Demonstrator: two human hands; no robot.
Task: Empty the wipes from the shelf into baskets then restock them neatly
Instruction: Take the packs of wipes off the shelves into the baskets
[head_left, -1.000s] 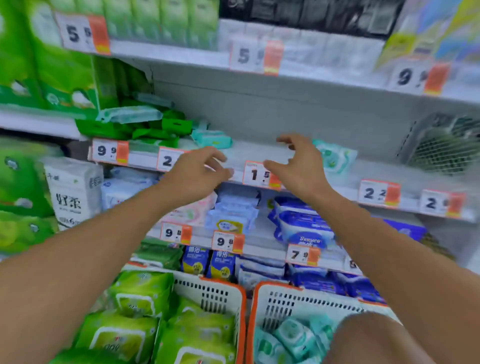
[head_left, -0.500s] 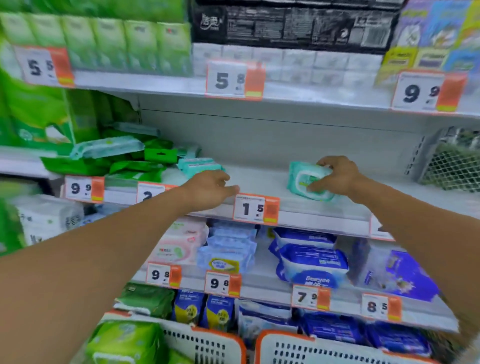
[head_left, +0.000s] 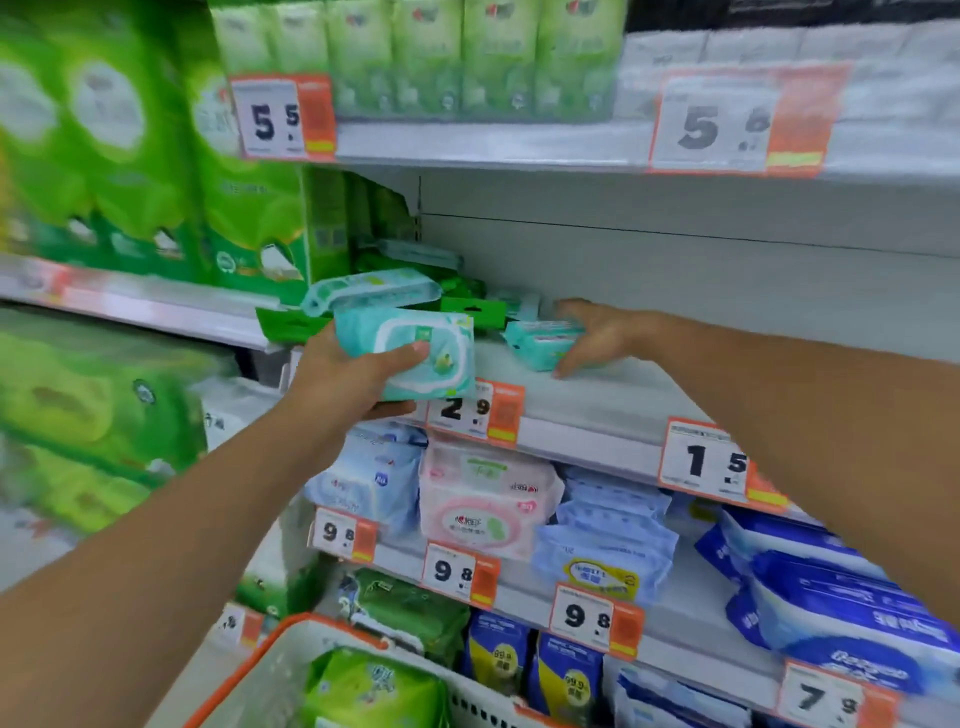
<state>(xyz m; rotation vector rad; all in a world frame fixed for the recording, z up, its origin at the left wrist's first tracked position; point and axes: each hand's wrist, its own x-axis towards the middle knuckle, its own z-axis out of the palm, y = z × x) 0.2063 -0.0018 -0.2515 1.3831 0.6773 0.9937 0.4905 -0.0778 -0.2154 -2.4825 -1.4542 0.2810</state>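
Head view, basket (head_left: 244, 670) held green wipes pack (head_left: 371, 691), left hand (head_left: 343, 376) fingers clamped on teal wipes pack (head_left: 410, 351), right hand (head_left: 597, 335) fingers spread around small teal pack (head_left: 535, 343) on shelf (head_left: 597, 405).

1. Green packs of tissue rolls (head_left: 421, 57) stand in a row along the top shelf, upper middle of the frame.
2. Large green paper packs (head_left: 104, 156) fill the upper left, blurred.
3. A white-and-orange price tag "5.5" (head_left: 283, 117) hangs below the top row; another tag reading "5" (head_left: 737, 122) sits at the upper right.
4. A price tag "2.9" (head_left: 475, 413) and a tag "1.5" (head_left: 714, 462) hang at mid-frame.
5. Three "9.8" tags (head_left: 460, 571) run along the lower rail.
6. A "7" tag (head_left: 826, 696) sits at the lower right corner.
7. White packs (head_left: 779, 47) line the upper right, too blurred to read.
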